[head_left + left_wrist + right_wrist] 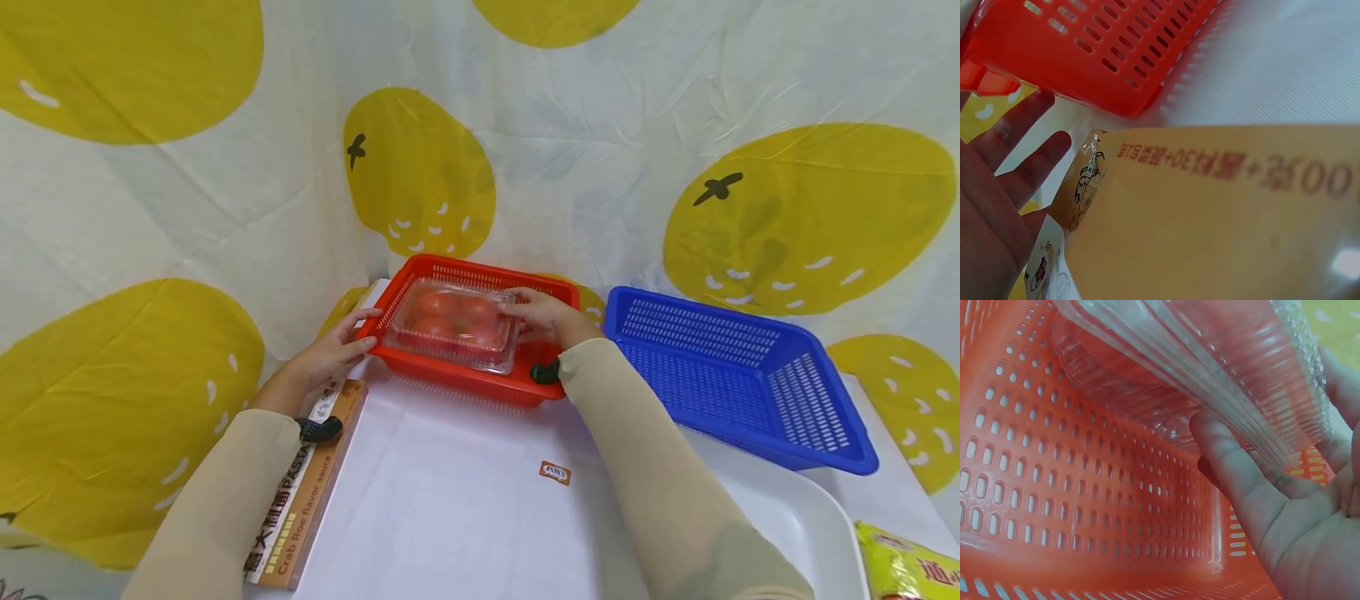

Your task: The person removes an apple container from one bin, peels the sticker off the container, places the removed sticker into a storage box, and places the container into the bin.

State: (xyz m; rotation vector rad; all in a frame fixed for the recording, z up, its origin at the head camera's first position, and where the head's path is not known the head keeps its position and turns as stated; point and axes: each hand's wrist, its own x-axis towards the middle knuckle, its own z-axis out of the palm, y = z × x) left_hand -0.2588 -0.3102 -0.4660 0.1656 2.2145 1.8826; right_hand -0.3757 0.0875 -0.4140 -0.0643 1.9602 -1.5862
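Note:
My right hand grips the right end of a clear plastic box of tomatoes. The box sits within the outline of a red plastic basket, tilted over its perforated floor in the right wrist view, with the fingers against the box's edge. At the basket's left end is my left hand, its fingers stretched out with the tips right at the rim. Beneath the left wrist lies a long pasta box, labelled crab roe flavor sauce, which fills much of the left wrist view.
A blue plastic basket stands to the right of the red one. In front of it is a white tray, partly behind the right sleeve. A yellow packet lies at the lower right, and a small brown label on the white table.

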